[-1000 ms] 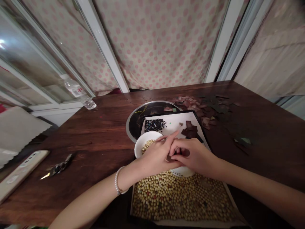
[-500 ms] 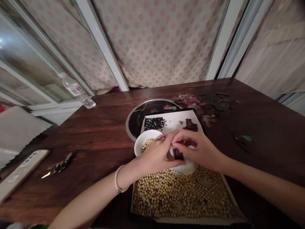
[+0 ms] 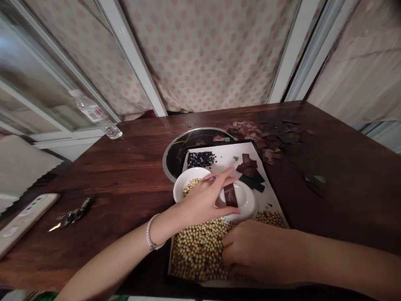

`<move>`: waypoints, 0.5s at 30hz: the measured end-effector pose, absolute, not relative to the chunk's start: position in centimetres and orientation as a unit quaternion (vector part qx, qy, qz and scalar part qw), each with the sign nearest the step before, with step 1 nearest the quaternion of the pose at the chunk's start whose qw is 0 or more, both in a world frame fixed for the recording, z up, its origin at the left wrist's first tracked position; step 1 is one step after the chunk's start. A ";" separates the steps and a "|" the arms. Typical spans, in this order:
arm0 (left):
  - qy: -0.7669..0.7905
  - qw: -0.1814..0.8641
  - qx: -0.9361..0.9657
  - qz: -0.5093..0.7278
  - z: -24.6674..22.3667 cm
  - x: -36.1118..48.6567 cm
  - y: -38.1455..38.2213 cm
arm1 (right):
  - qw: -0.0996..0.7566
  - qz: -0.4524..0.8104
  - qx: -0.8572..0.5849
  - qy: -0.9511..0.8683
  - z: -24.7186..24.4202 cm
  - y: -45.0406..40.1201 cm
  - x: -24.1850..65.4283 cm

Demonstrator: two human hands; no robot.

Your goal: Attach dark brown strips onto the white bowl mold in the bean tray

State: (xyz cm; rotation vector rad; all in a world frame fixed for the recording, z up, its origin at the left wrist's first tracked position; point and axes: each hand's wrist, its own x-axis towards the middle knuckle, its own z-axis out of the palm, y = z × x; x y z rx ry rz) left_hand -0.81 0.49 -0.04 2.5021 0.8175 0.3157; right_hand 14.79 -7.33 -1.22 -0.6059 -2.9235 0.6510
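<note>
My left hand (image 3: 200, 196), a pearl bracelet at its wrist, reaches over a small white dish (image 3: 252, 200). Between its thumb and fingers is a dark brown, leather-like piece (image 3: 231, 195), which it grips by the edges above the dish. Lower down, my right hand (image 3: 247, 246) dips into a layer of tan round beads (image 3: 200, 251); its fingers are curled, and their tips are hidden. A white bowl (image 3: 180, 184) holding some of the same beads stands partly behind my left hand.
The black-rimmed tray (image 3: 272, 179) also carries black beads (image 3: 200, 159), brown pieces (image 3: 247, 167) and dark green pieces (image 3: 252, 182). More scraps (image 3: 250, 130) litter the table beyond. Leftward are a bottle (image 3: 97, 115), keys (image 3: 73, 215) and a phone-like device (image 3: 26, 221).
My right hand has left the brown piece and moved down toward me into the tan beads. My left hand stays around the brown piece. The view has shifted slightly.
</note>
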 end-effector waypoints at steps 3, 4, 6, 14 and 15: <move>0.294 0.237 0.919 0.115 0.1 -0.8 0.5 | 0.039 0.222 -0.195 -0.955 -1.1 -7.2 14.8; 0.291 0.236 0.920 0.115 0.1 -0.8 0.5 | 0.039 0.226 -0.199 -0.953 -1.1 -7.2 14.7; 0.286 0.237 0.921 0.114 0.1 -0.8 0.6 | 0.039 0.231 -0.207 -0.950 -1.0 -7.4 14.6; 0.279 0.240 0.921 0.125 -0.1 -0.9 0.4 | 0.075 0.238 -0.177 -0.952 -1.6 -7.9 14.6; 0.276 0.239 0.923 0.124 -0.1 -0.9 0.4 | 0.072 0.237 -0.171 -0.954 -1.6 -7.9 14.6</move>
